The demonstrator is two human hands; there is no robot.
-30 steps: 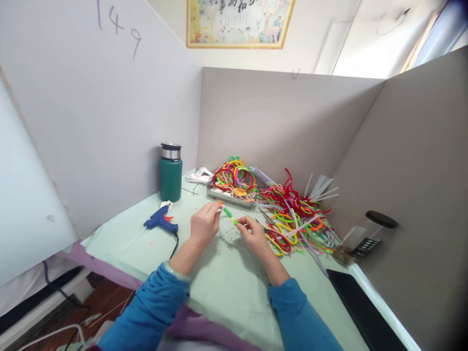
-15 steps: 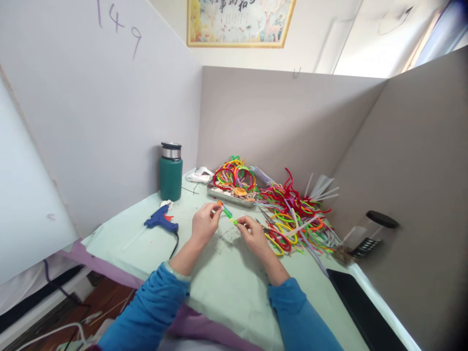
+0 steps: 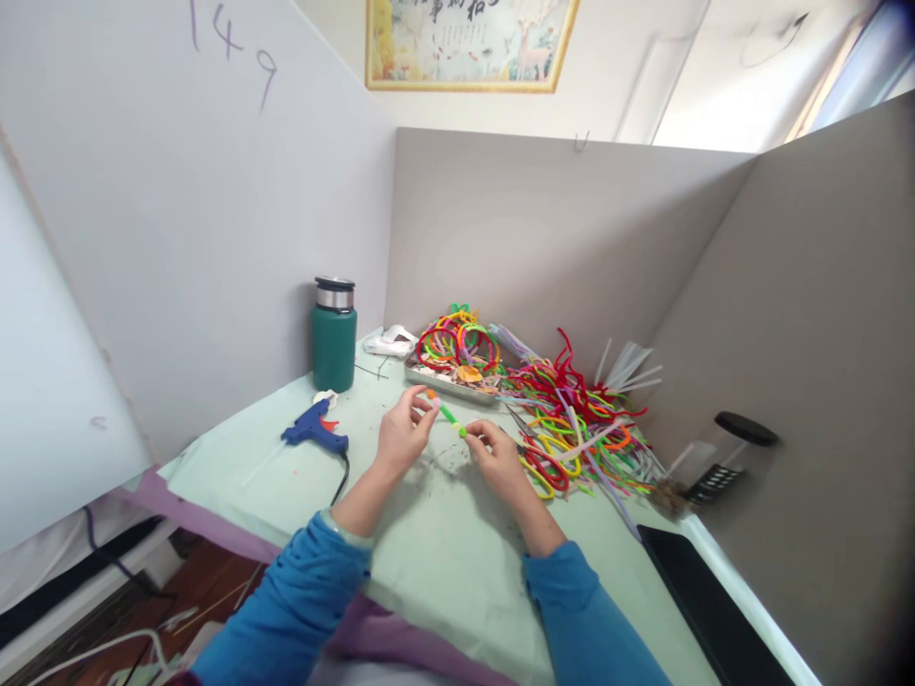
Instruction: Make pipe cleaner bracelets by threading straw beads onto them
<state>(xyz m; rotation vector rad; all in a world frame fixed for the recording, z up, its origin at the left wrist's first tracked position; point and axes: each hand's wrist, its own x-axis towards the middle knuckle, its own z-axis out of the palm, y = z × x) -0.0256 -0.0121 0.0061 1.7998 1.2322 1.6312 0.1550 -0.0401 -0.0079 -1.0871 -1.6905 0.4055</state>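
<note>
A short multicoloured pipe-cleaner piece, mostly green with an orange tip, spans the gap between my hands above the table. My left hand pinches its upper left part, near the orange end. The lower right end, bright green, sits between the thumb and fingers of my right hand. Just behind them stands a metal tray with rings and small pieces in it. Red-handled scissors lie right of my right hand.
On the left are a blue glue gun with its cord and a green bottle. Colourful pipe cleaners are heaped at the right. Farther right are a clear container and a black flat object. Grey partitions surround the table.
The fingers of my left hand have shifted slightly on the piece, and its orange tip shows a little higher. My right hand has hardly moved.
</note>
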